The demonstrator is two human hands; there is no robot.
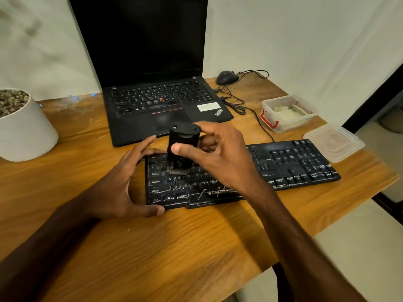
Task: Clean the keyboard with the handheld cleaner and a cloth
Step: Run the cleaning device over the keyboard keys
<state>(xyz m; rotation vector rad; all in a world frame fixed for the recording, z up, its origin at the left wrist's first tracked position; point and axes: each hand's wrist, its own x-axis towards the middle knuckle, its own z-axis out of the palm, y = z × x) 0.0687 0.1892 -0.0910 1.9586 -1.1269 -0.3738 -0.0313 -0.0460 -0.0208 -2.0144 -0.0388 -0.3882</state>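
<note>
From the head view, my right hand [218, 158] has the handheld cleaner [183, 142] between thumb and curled fingers. It stands upright with its bristle end down on the upper-left letter keys of the keyboard [294, 164]. My left hand [128, 177] spans the keyboard's left end, thumb on the front corner and fingers on the back corner, clamping it so it cannot slide.

To do this step well, I judge I should keep the cleaner upright, press lightly so the bristles reach between the keys, and work row by row toward the number pad. The left hand should brace all the while.

The keyboard lies at a slant across the surface [174, 247]. Its right end is near the surface's right edge, so pushing rightward could nudge it off. Just behind its right end sits a clear lid [333, 142], and behind that an open container [285, 114] holding something pale; I cannot tell whether that is the cloth. The laptop [152, 101] is just behind my hands, and a cable [261, 125] runs past it to the keyboard's back edge. A white pot [24, 131] stands well to the left. The open room is toward me.
</note>
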